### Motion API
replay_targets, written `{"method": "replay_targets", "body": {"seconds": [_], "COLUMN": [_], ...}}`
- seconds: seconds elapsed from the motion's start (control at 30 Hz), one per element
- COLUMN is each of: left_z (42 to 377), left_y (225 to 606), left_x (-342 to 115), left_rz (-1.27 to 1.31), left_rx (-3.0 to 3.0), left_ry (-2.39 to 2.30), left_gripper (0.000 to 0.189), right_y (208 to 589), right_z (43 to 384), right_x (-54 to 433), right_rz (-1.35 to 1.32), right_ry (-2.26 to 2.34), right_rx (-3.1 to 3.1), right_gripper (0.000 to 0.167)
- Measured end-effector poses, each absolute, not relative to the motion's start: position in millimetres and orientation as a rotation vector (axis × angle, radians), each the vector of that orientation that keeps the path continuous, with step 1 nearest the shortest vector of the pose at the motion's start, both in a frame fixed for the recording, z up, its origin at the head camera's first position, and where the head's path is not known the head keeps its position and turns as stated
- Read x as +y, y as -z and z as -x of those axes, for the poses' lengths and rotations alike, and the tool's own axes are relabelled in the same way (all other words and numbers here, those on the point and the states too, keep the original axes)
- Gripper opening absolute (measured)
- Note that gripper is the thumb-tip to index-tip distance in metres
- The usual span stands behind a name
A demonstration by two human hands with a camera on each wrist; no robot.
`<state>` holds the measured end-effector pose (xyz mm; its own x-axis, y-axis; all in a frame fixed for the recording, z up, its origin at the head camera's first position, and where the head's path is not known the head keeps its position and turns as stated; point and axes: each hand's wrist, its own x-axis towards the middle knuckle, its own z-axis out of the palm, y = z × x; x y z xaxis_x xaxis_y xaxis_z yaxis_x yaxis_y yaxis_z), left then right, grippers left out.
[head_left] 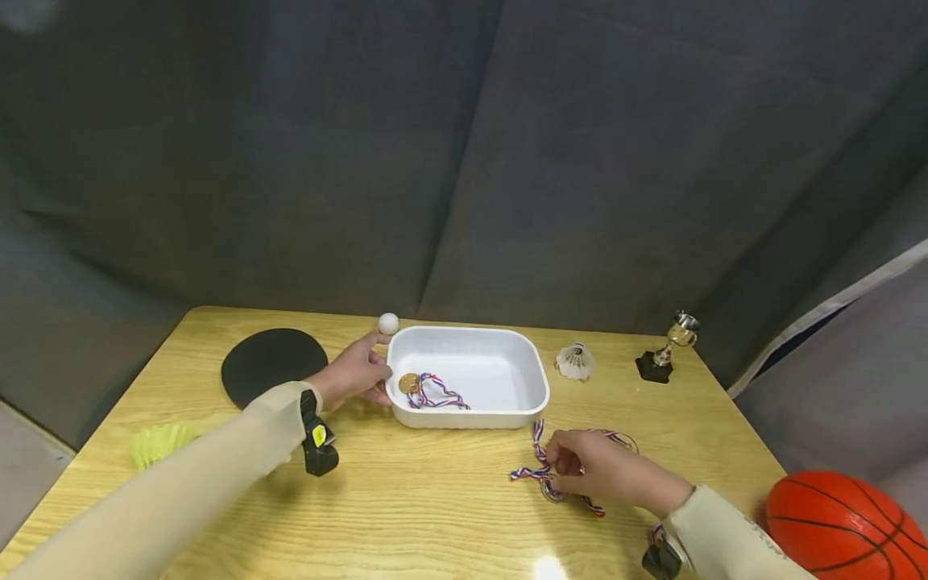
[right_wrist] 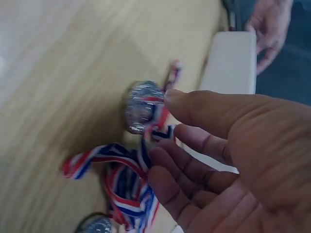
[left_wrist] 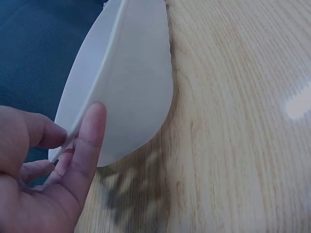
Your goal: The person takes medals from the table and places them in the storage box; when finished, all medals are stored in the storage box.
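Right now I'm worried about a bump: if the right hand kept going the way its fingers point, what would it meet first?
Probably the silver medal and its striped ribbon, just ahead of the right hand; the fingers seem to touch the ribbon.

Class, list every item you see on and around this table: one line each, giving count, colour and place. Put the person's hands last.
Table: one, light wood, under everything.
Tray: one, white, centre.
Gold medal: one, striped ribbon, inside the tray.
Silver medals: at least two, striped ribbons, in front of the tray.
Ping-pong ball: one, white, behind the tray's left corner.
Paddle: one, black, left.
Yellow shuttlecock: one, left edge.
White shuttlecock: one, right of the tray.
Trophy: one, silver-gold, black base, far right.
Basketball: one, orange, near right corner.
Curtain: grey, behind.
Left hand: grips the tray's left rim.
Right hand: pinches a silver medal's ribbon.
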<state>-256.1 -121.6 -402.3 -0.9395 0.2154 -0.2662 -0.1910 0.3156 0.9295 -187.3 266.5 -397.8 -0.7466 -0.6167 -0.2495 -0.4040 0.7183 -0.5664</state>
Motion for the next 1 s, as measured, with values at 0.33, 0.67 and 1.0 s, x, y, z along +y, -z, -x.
{"method": "replay_targets", "body": {"seconds": [0.33, 0.67, 1.0], "left_z": [254, 255, 254], "left_y": [406, 405, 402], "left_x": [-117, -118, -121], "left_rz": [-0.003, -0.033, -0.017], "left_rx": [2.220, 2.224, 2.233], "left_ry": [-1.670, -1.685, -1.677], "left_gripper": [0.069, 0.069, 0.070], "right_y": [420, 415, 403], "right_z": [176, 181, 190], "right_x": [273, 278, 292], "right_rz": [0.818, 0.783, 0.612], "right_ry": [0.628, 0.786, 1.255], "right_rx": [2.546, 2.565, 2.342], "right_gripper": [0.025, 0.009, 0.023]}}
